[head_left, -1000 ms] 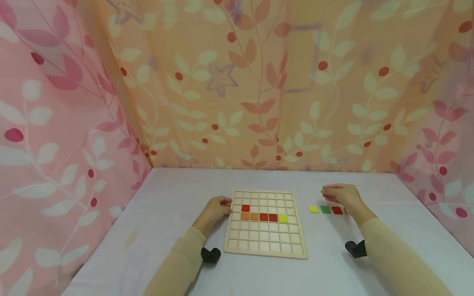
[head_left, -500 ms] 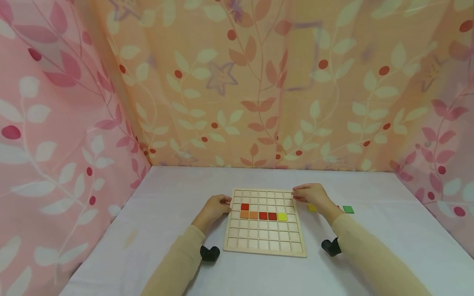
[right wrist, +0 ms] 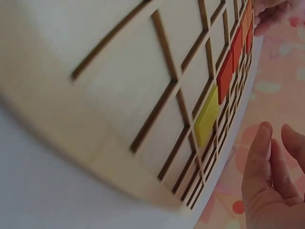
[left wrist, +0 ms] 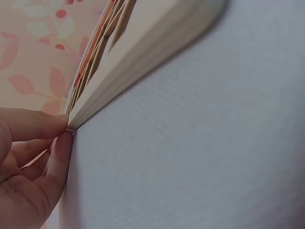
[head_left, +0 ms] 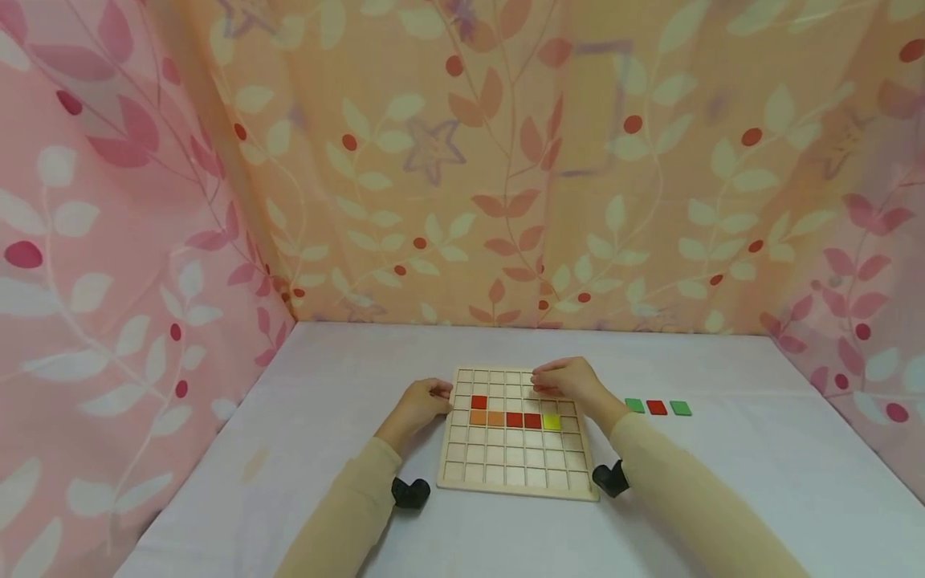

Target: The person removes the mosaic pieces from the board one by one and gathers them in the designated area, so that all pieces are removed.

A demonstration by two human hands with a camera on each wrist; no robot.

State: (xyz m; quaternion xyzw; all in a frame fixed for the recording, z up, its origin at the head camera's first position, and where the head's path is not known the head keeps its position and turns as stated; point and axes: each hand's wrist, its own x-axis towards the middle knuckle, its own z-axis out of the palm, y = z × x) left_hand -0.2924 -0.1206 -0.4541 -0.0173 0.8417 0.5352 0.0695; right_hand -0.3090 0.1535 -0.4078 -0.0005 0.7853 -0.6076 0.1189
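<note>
A wooden grid board (head_left: 516, 457) lies on the table with red, orange and yellow square tiles in its cells. My left hand (head_left: 417, 409) is at its left edge, and in the left wrist view the thumb and fingers (left wrist: 35, 125) pinch that edge. Over the board's upper right part is my right hand (head_left: 574, 381). The right wrist view shows its thumb and fingers (right wrist: 259, 157) apart, with no tile seen between them. One yellow tile (head_left: 552, 422) ends the row in the middle, beside a red tile (head_left: 532, 421). Another red tile (head_left: 478, 402) sits above the orange tile (head_left: 478, 417).
Right of the board, a green tile (head_left: 634, 405), a red tile (head_left: 656, 408) and another green tile (head_left: 681, 409) lie in a line on the white table (head_left: 751, 449). Patterned cloth (head_left: 433, 241) stands behind the table and along both sides.
My right hand has moved left, from over the loose tiles to over the board. The loose yellow tile, seen earlier, is out of sight behind the right arm. My left hand stays at the board's edge.
</note>
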